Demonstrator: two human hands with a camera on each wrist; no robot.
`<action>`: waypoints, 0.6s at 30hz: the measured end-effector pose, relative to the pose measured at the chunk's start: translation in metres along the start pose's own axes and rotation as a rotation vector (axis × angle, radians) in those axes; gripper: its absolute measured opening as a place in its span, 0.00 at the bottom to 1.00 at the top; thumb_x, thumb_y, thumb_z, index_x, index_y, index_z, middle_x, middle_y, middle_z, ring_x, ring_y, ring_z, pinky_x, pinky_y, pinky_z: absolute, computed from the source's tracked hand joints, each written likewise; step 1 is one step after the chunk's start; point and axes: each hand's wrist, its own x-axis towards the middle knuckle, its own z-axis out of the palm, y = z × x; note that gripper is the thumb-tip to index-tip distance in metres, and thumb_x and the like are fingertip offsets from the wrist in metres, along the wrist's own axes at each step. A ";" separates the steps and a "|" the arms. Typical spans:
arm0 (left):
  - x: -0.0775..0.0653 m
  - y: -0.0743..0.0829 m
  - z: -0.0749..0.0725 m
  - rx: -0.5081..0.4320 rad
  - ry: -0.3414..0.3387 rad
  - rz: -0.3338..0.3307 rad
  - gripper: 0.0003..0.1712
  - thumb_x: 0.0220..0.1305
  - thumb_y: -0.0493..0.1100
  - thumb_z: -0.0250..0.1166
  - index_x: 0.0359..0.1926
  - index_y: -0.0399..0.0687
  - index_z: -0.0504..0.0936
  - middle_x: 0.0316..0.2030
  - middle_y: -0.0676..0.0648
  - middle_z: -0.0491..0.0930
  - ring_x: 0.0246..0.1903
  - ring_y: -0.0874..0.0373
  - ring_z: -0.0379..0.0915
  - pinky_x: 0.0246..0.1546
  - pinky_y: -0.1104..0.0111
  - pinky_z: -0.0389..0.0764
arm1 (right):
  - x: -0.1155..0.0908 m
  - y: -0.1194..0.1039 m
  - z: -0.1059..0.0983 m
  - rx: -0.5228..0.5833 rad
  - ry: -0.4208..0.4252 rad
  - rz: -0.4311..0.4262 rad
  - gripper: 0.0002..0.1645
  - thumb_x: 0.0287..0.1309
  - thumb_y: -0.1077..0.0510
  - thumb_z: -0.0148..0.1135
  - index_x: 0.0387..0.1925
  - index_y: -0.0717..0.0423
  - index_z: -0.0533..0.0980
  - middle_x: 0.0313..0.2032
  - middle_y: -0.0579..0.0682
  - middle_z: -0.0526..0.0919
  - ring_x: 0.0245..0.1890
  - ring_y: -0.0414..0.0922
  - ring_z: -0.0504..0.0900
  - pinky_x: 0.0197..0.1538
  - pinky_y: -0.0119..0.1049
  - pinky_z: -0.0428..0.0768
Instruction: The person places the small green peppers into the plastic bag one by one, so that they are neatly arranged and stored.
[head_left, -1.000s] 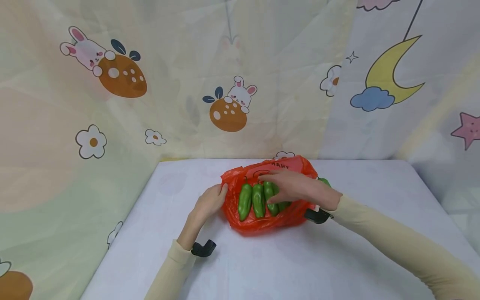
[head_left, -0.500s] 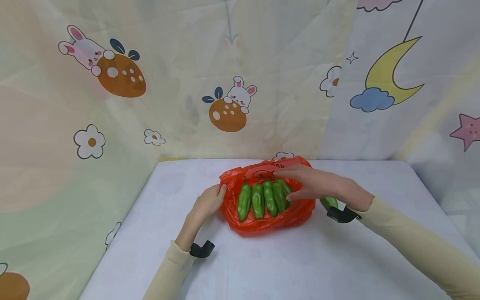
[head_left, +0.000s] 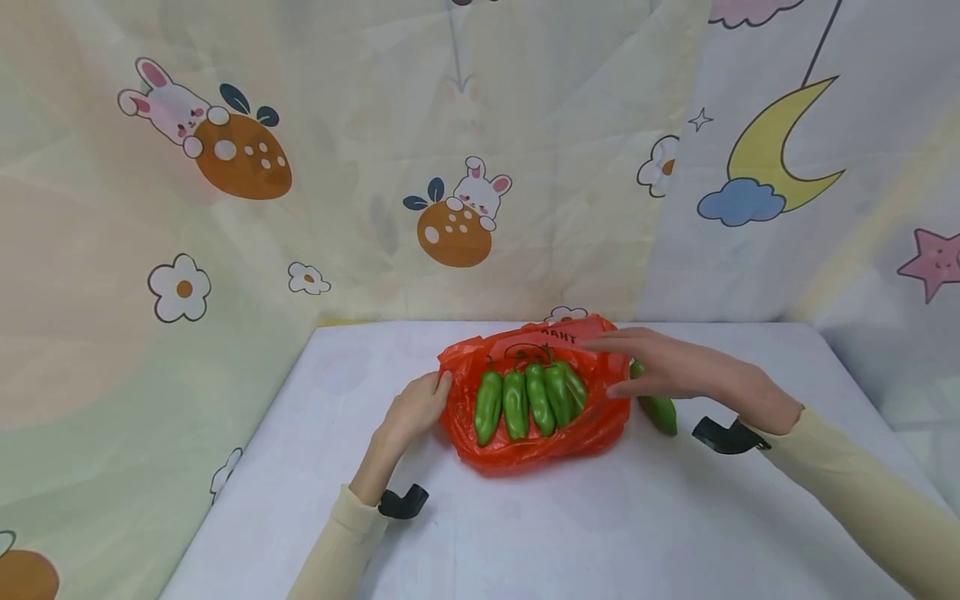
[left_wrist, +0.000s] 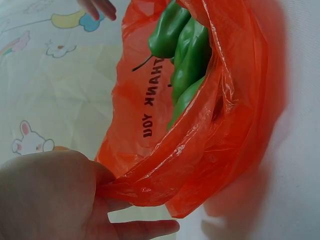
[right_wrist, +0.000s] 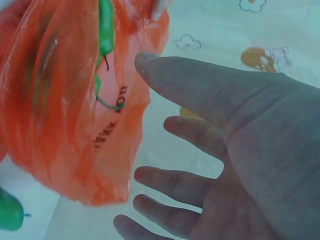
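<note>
A red plastic bag (head_left: 510, 460) with printed lettering lies wide-mouthed on the table, and several green peppers (head_left: 516, 404) rest side by side inside it. My left hand (head_left: 417, 406) pinches the bag's left edge between thumb and fingers, as the left wrist view also shows. Over the right end of the bag hovers my right hand (head_left: 682, 367), fingers spread and nothing held. In the right wrist view, its palm (right_wrist: 270, 135) stands apart from the bag. One more green pepper (head_left: 660, 412) lies outside the bag on the right, partly hidden by my right hand.
The white table (head_left: 525, 533) reaches back to a patterned cloth wall (head_left: 360, 208) with rabbits and flowers. Cloth also hangs along both sides. A black strap mount (head_left: 726, 435) sits at the right wrist, another mount (head_left: 403, 502) at the left.
My right hand has moved right, from above the peppers to the bag's right edge. The peppers in the bag and the one outside show more now. My left hand keeps its grip.
</note>
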 end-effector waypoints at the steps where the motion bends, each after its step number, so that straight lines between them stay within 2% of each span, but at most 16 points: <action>1: 0.000 0.000 0.000 -0.003 -0.001 -0.001 0.24 0.79 0.56 0.42 0.40 0.51 0.80 0.26 0.49 0.74 0.31 0.55 0.72 0.36 0.63 0.75 | -0.003 0.002 -0.001 -0.001 0.008 0.000 0.42 0.57 0.48 0.72 0.72 0.43 0.68 0.69 0.58 0.70 0.69 0.64 0.64 0.57 0.62 0.78; 9: -0.002 0.001 0.000 0.001 -0.001 -0.001 0.24 0.79 0.56 0.42 0.47 0.48 0.81 0.27 0.49 0.75 0.34 0.54 0.73 0.39 0.60 0.78 | -0.019 0.023 -0.007 0.010 0.062 0.033 0.42 0.56 0.44 0.72 0.70 0.48 0.70 0.69 0.58 0.71 0.69 0.63 0.67 0.58 0.63 0.77; 18: -0.001 0.003 0.000 -0.001 -0.004 -0.008 0.25 0.79 0.57 0.42 0.48 0.48 0.81 0.27 0.49 0.75 0.35 0.54 0.73 0.41 0.60 0.78 | -0.028 0.032 -0.008 -0.003 0.031 0.130 0.51 0.49 0.33 0.72 0.71 0.49 0.68 0.69 0.62 0.69 0.69 0.66 0.64 0.54 0.65 0.78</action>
